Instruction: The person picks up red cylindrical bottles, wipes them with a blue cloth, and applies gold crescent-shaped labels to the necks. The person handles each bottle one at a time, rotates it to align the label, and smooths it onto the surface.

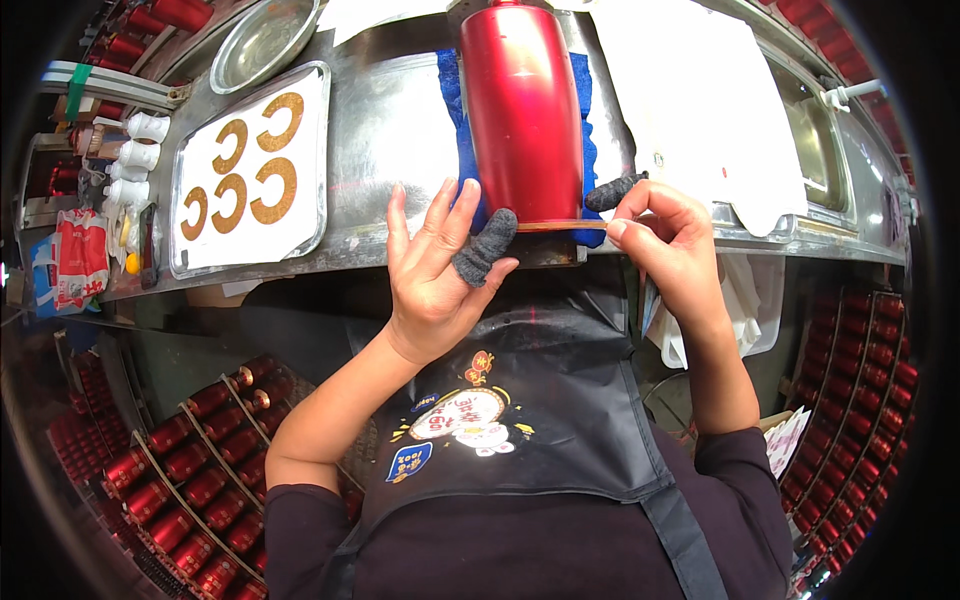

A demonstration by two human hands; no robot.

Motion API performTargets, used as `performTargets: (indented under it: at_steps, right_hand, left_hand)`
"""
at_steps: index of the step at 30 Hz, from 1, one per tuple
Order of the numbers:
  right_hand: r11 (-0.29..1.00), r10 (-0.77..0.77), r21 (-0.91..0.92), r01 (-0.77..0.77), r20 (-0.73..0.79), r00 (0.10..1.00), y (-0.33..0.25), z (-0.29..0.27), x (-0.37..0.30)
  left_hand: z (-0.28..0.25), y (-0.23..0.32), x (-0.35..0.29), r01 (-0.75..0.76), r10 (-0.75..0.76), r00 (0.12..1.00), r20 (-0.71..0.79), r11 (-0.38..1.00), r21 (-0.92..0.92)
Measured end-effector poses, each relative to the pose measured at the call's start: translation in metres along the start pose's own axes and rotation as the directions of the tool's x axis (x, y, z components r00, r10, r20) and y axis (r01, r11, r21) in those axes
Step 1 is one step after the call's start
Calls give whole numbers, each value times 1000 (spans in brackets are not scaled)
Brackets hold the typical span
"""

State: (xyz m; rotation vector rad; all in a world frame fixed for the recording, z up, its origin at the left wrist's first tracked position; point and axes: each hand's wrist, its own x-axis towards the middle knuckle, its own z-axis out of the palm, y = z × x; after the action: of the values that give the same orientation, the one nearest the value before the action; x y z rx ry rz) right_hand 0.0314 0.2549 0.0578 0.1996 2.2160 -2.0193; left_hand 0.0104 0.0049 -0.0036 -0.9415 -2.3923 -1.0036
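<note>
While red bottle (522,110) lies on cloth (458,130), both hands (440,270) prob. press rim strip (560,226).

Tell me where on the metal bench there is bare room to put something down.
Bare steel lies between the white tray of gold C-shaped strips and the blue cloth under the shiny red metal cylinder. The white sheet to the right is flat and bare. It is crowded at the front edge, where both hands work.

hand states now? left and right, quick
Left hand: open, fingers spread, covered thumb against the red bottle at its base.
Right hand: pinched on the thin strip along the bottle's bottom rim.
</note>
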Motion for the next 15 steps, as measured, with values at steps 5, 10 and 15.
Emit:
performTargets:
  at_steps: [5, 10, 15]
  right_hand:
    - [1000, 2, -11, -2, 5, 1000, 9, -1, 4]
    - [999, 42, -27, -42, 8, 999, 11, 1, 7]
    - [999, 0, -49, 1, 25, 1000, 11, 6, 8]
  left_hand:
    - [-7, 6, 17, -124, 120, 992, 40, 987, 105]
    - [-5, 18, 39, -221, 216, 975, 49, 953, 208]
    - [17, 22, 51, -86, 98, 993, -68, 982, 168]
